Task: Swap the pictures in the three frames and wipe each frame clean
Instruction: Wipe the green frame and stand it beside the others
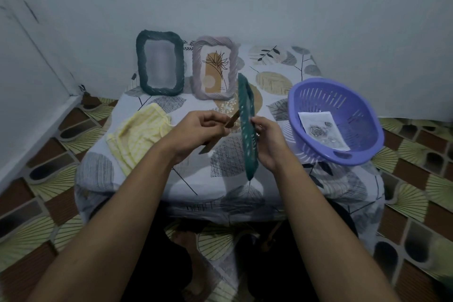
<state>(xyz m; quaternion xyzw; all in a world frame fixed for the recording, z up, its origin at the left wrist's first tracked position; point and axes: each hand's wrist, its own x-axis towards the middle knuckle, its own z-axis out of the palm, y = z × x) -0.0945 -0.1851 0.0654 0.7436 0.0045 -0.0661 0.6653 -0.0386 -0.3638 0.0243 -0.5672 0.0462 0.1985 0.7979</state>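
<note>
Teal frame [247, 127] is up edge-on over the table [220, 186]. The right hand [269, 144] grips its rim, probably to open the back, while the left hand [196, 132] pinches the brown backing board [208, 147]. A rose picture [321, 130] waits in the purple basket [306, 91], ready to swap.

Head-worn view, forward and down, close over table [220, 187]

Home: tiled floor [414, 206], tablecloth [196, 179]
</note>
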